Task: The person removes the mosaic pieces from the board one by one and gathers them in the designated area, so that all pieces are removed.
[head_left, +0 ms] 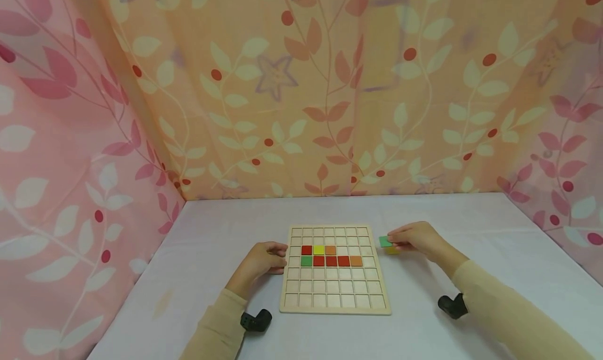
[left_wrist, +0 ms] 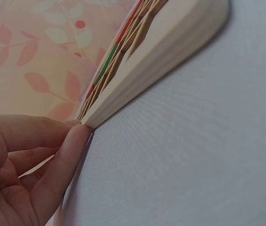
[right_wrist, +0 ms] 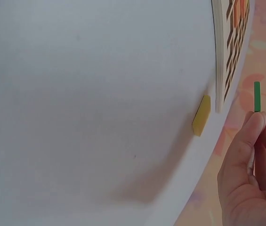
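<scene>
A square wooden grid board (head_left: 332,300) lies on the table, with red, yellow, orange and green tiles in two of its rows. My left hand (head_left: 261,258) is at the board's left edge; in the left wrist view its thumb and forefinger (left_wrist: 38,132) pinch that edge. To the right of the board, my right hand (head_left: 421,238) pinches a green square tile (head_left: 384,242) between thumb and fingertips, raised off the table. Below that tile a yellow tile (right_wrist: 201,115) rests on the cloth, partly hidden by the hand in the head view.
A white cloth covers the table (head_left: 226,218). Patterned curtains (head_left: 301,114) rise behind it and at both sides. Black wrist devices (head_left: 256,321) sit on both sleeves, near the table surface.
</scene>
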The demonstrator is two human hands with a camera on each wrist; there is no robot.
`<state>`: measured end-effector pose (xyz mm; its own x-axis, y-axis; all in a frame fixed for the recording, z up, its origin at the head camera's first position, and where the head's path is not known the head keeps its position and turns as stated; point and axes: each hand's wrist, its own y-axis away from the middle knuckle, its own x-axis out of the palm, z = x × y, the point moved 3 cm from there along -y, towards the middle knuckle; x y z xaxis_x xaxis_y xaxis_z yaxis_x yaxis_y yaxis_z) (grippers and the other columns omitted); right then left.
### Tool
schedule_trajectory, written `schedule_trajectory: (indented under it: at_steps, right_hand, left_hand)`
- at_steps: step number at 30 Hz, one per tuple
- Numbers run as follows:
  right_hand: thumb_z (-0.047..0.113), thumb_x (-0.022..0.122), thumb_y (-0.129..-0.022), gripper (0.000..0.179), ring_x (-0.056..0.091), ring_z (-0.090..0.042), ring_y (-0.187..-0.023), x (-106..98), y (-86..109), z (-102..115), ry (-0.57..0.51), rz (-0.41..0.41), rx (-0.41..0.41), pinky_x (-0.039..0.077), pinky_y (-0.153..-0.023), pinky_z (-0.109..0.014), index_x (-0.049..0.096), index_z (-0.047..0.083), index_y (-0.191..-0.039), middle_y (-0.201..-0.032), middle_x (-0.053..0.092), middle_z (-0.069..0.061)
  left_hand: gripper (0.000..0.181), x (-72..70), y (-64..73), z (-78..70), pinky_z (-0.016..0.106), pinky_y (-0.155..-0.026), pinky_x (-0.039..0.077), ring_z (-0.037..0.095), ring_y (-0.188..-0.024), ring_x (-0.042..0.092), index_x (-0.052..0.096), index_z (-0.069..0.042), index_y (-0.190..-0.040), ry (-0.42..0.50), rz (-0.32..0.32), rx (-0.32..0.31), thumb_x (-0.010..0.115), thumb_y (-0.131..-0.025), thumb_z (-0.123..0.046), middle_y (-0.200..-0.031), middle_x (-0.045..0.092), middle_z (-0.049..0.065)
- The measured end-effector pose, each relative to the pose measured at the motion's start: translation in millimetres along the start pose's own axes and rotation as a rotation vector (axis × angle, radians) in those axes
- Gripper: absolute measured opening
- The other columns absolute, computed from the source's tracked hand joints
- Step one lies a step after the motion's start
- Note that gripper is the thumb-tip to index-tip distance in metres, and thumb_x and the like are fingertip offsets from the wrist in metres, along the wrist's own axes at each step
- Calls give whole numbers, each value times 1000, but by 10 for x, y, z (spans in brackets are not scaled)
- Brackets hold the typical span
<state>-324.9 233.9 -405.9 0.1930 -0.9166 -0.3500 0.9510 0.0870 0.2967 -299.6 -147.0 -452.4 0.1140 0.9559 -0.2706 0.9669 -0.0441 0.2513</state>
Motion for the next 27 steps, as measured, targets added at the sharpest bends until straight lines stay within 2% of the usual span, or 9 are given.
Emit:
schedule_trajectory:
  at_steps: [12, 27]
  right_hand:
    - [10, 71, -91, 38, 67, -6, -68, -173, 5, -134, -49, 6, 27, 61, -68, -21, 63, -15, -119, -82, 73, 2]
    - [13, 71, -92, 40, 66, -5, -69, -369, -19, -249, -39, -4, 81, 60, -68, -21, 63, -13, -122, -79, 73, 3]
  left_hand:
    - [42, -7, -15, 21, 30, -66, 63, 15, -78, 64, 66, 2, -122, 0, 4, 4, 71, -81, 10, -102, 63, 11]
    - [42, -2, 2, 10, 30, -66, 63, 15, -78, 64, 66, 3, -122, 18, 13, 7, 71, -81, 11, -102, 63, 12]
